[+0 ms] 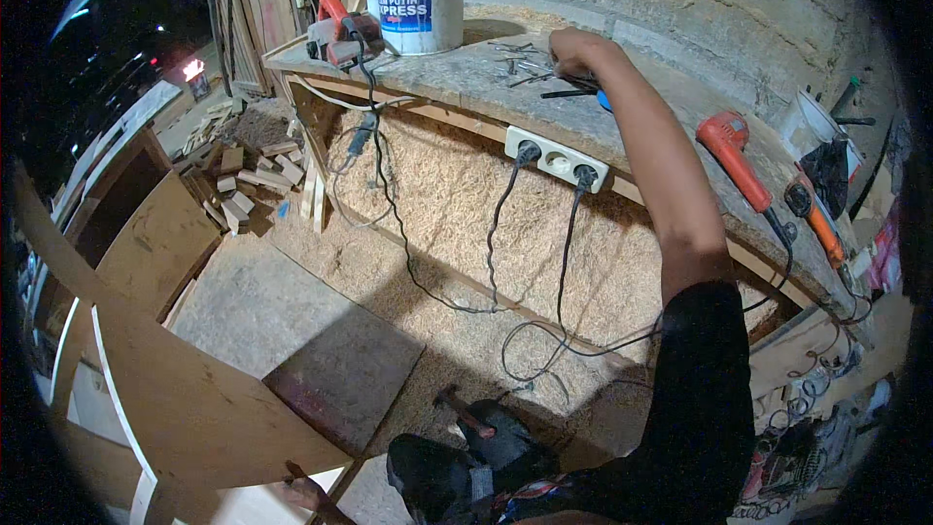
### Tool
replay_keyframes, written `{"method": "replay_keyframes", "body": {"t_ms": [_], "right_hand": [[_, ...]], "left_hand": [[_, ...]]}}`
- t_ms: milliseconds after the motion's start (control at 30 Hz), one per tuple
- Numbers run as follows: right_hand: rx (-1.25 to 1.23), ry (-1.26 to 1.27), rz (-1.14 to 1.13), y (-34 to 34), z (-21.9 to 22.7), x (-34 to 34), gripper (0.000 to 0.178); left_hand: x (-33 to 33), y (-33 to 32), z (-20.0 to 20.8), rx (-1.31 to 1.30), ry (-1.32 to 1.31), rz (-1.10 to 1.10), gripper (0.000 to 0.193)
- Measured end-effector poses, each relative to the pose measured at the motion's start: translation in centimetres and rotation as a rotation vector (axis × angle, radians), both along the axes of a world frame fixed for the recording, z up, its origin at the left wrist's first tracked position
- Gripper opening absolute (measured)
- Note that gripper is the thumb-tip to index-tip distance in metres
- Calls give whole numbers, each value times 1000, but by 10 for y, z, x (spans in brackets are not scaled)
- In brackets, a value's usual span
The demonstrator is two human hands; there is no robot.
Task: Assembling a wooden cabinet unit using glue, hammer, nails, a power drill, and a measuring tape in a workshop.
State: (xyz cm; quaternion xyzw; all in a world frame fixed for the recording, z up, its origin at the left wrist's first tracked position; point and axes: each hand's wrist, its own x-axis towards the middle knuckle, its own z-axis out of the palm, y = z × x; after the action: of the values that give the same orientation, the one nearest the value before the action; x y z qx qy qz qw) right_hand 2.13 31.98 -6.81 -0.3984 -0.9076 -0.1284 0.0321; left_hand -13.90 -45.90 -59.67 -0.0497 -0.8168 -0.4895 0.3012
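Observation:
My right hand [578, 52] reaches across the workbench [447, 78], fingers curled down at a loose pile of nails or similar thin metal pieces [520, 66]. What the fingers hold, if anything, is hidden. A dark slim tool [567, 93] and something blue [604, 100] lie just beside that forearm. At the lower edge my left hand [309, 496] grips the rim of a large brown wooden panel [194, 399], which stands at my left. A hammer [466, 414] shows by my dark-clothed legs, its head toward the left; what supports it is unclear.
On the bench stand a white bucket [447, 15], a red power tool [335, 24], a red-orange drill-like tool [734, 160] and an orange tool [816, 214]. Cords hang from a white power strip [556, 158] over sawdust [437, 185]. Wood offcuts [248, 180] are heaped far left.

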Motion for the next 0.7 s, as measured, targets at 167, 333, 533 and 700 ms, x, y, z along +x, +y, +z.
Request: {"method": "replay_keyframes", "body": {"t_ms": [167, 333, 533, 700], "right_hand": [[-30, 73, -55, 26, -1, 7, 26], [-88, -30, -165, 40, 7, 11, 24], [-248, 117, 131, 40, 4, 5, 18], [-131, 86, 391, 54, -2, -1, 24]], "left_hand": [[-2, 24, 6, 0, -55, 0, 44], [-2, 53, 6, 18, -118, -26, 43], [1, 75, 7, 43, -177, -68, 42], [3, 88, 6, 54, -218, -95, 42]]}}
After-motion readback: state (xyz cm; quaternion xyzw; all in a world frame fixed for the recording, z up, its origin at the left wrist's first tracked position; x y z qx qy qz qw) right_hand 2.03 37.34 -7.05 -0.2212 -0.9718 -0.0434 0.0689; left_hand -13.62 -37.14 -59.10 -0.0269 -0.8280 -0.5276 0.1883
